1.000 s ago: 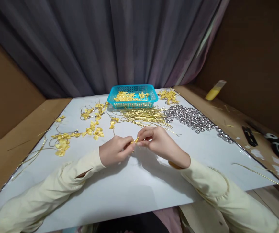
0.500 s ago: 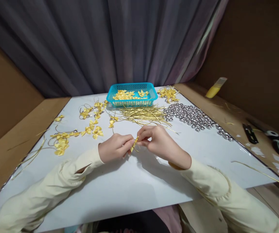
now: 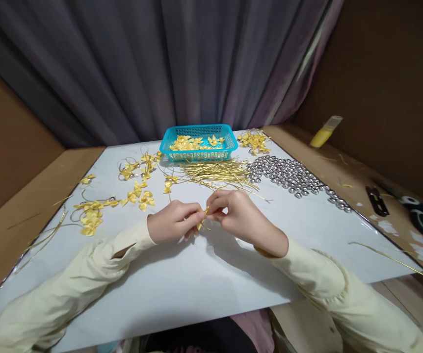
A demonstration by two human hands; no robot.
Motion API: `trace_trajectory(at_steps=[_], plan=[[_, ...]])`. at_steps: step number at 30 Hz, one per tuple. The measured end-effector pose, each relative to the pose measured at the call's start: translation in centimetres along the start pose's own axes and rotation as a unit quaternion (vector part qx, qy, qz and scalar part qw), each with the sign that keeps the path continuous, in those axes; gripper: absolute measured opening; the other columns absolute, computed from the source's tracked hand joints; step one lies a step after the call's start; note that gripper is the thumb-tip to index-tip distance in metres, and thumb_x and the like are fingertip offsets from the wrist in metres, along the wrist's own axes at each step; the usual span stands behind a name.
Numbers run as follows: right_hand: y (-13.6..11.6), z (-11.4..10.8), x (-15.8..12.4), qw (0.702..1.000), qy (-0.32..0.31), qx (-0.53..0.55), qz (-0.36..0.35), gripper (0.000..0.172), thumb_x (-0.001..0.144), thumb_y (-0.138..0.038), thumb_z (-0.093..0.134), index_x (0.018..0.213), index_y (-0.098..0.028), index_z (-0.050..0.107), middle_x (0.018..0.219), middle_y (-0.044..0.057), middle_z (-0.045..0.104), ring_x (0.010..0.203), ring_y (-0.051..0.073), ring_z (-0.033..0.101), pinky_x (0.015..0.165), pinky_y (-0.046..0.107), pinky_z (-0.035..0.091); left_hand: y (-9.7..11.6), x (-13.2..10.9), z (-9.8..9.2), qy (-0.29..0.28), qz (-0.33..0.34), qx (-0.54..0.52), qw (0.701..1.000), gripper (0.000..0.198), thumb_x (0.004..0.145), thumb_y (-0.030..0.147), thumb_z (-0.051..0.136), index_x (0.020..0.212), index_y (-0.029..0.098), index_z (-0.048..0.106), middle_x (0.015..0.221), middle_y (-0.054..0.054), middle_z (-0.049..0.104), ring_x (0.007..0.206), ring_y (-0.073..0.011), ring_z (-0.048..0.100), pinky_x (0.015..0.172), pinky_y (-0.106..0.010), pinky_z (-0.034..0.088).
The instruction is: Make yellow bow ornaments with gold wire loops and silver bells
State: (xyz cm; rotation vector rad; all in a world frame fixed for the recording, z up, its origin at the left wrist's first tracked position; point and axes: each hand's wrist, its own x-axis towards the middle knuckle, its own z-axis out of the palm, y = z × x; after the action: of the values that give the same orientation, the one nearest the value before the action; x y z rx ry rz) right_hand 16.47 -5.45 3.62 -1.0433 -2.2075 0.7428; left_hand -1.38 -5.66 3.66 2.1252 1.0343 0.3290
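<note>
The left hand (image 3: 172, 226) and right hand (image 3: 239, 215) both have their fingers pinched shut on one small yellow bow (image 3: 203, 218), held just above the centre of the white surface (image 3: 211, 279). It looks feather-light, soft and easily crushed, so a fingertip pinch at its knotted middle seems the surest hold. A blue basket (image 3: 197, 128) sits at 12 o'clock and silver bells (image 3: 288, 175) at 2 o'clock.
</note>
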Motion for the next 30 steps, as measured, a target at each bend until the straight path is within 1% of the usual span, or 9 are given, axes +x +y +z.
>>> trace_trajectory(at_steps=[2, 6, 10, 15, 18, 22, 26, 30], plan=[[0.1, 0.1, 0.0, 1.000, 0.002, -0.004, 0.002, 0.020, 0.063, 0.007, 0.056, 0.059, -0.011, 0.066, 0.072, 0.005, 0.064, 0.059, 0.010, 0.052, 0.056, 0.023, 0.038, -0.2, 0.0, 0.2, 0.008, 0.014, 0.013, 1.000, 0.025, 0.087, 0.026, 0.037, 0.068, 0.017, 0.050, 0.050, 0.004, 0.059, 0.043, -0.0071, 0.056, 0.049, -0.015, 0.042], [0.2, 0.3, 0.0, 1.000, 0.001, -0.001, 0.010, 0.019, 0.063, 0.005, 0.057, 0.058, -0.011, 0.065, 0.070, 0.004, 0.063, 0.057, 0.010, 0.051, 0.055, 0.023, 0.038, -0.4, 0.1, 0.3, 0.014, 0.031, 0.035, 0.999, 0.023, 0.087, 0.024, 0.038, 0.068, 0.017, 0.049, 0.046, 0.006, 0.056, 0.039, -0.0066, 0.055, 0.045, -0.014, 0.041], [0.2, 0.3, 0.1, 1.000, 0.000, -0.002, 0.015, 0.020, 0.063, 0.006, 0.056, 0.058, -0.012, 0.064, 0.069, 0.004, 0.063, 0.058, 0.010, 0.052, 0.056, 0.023, 0.039, -0.4, 0.0, 0.2, 0.006, 0.056, 0.066, 0.996, 0.023, 0.088, 0.022, 0.037, 0.069, 0.017, 0.048, 0.046, 0.006, 0.055, 0.038, -0.0058, 0.054, 0.045, -0.013, 0.041], [0.0, -0.2, 0.2, 0.999, -0.020, 0.011, 0.023, 0.020, 0.065, 0.005, 0.056, 0.063, -0.012, 0.067, 0.072, 0.005, 0.067, 0.062, 0.012, 0.056, 0.059, 0.023, 0.042, -0.7, -0.3, -0.2, -0.012, 0.074, 0.079, 0.994, 0.025, 0.090, 0.023, 0.035, 0.070, 0.017, 0.049, 0.044, 0.006, 0.056, 0.037, -0.0052, 0.053, 0.044, -0.012, 0.041], [-0.1, -0.6, 0.3, 0.998, -0.037, 0.021, 0.040, 0.019, 0.066, 0.003, 0.058, 0.066, -0.012, 0.069, 0.072, 0.005, 0.069, 0.062, 0.013, 0.058, 0.059, 0.023, 0.043, -0.7, -0.4, -0.4, -0.019, 0.076, 0.072, 0.994, 0.026, 0.091, 0.023, 0.034, 0.070, 0.016, 0.048, 0.045, 0.006, 0.056, 0.036, -0.0047, 0.053, 0.043, -0.011, 0.041], [-0.2, -1.0, 0.3, 0.997, -0.043, 0.026, 0.053, 0.018, 0.067, 0.001, 0.058, 0.067, -0.013, 0.069, 0.070, 0.004, 0.069, 0.062, 0.013, 0.059, 0.059, 0.023, 0.043, -0.9, -0.5, -0.5, -0.029, 0.070, 0.059, 0.995, 0.025, 0.091, 0.023, 0.034, 0.071, 0.017, 0.047, 0.048, 0.006, 0.057, 0.034, -0.0042, 0.052, 0.041, -0.011, 0.041], [-0.1, -1.1, 0.3, 0.997, -0.050, 0.039, 0.049, 0.016, 0.069, -0.001, 0.059, 0.068, -0.013, 0.069, 0.071, 0.004, 0.069, 0.063, 0.013, 0.060, 0.060, 0.023, 0.044, -1.0, -0.6, -0.6, -0.047, 0.051, 0.039, 0.997, 0.025, 0.091, 0.025, 0.032, 0.072, 0.017, 0.046, 0.055, 0.003, 0.062, 0.035, -0.0050, 0.053, 0.039, -0.012, 0.042], [0.1, -0.9, 0.3, 0.997, -0.055, 0.044, 0.037, 0.014, 0.070, -0.003, 0.059, 0.069, -0.013, 0.069, 0.072, 0.004, 0.068, 0.065, 0.013, 0.059, 0.062, 0.024, 0.044, -1.0, -0.5, -0.7, -0.061, 0.038, 0.019, 0.997, 0.024, 0.091, 0.025, 0.032, 0.073, 0.016, 0.046, 0.055, 0.003, 0.061, 0.036, -0.0051, 0.054, 0.038, -0.012, 0.042]])
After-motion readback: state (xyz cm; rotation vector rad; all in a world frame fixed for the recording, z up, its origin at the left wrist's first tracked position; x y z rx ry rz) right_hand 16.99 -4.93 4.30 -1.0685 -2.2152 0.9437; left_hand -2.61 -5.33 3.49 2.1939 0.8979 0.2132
